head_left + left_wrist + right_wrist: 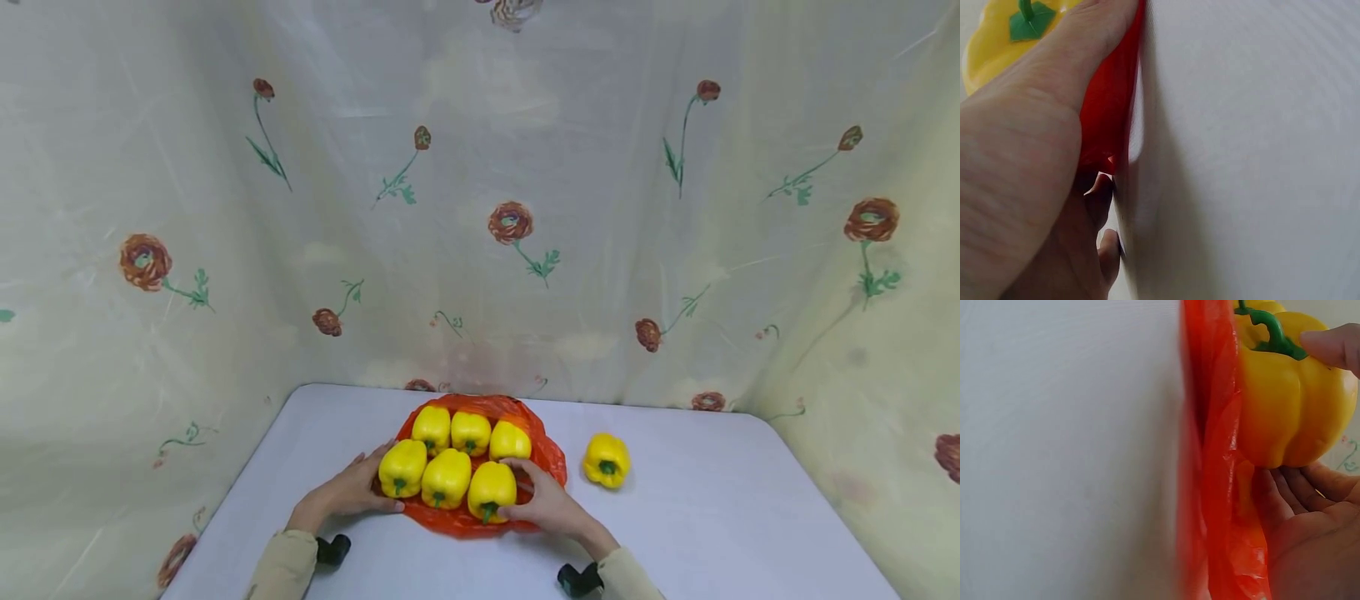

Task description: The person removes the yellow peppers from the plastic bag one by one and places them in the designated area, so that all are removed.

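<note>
Several yellow bell peppers with green stems stand in two rows on a spread red plastic bag (pixel 450 523). My left hand (pixel 356 487) lies along the left side of the front-left bell pepper (pixel 402 469), touching the bag's edge. In the left wrist view its thumb (pixel 1066 56) stretches across in front of the red plastic; the fingertips against the pepper are hidden. With thumb and fingers on opposite sides, my right hand (pixel 551 502) holds the front-right bell pepper (pixel 491 490). The right wrist view shows this bell pepper (pixel 1294 406) above crumpled red plastic, thumb near its stem.
One more yellow bell pepper (pixel 607 461) sits on the white table (pixel 712 517), right of the bag. A flower-printed curtain (pixel 585 167) hangs behind the table and along both sides. A dark device is strapped to each wrist.
</note>
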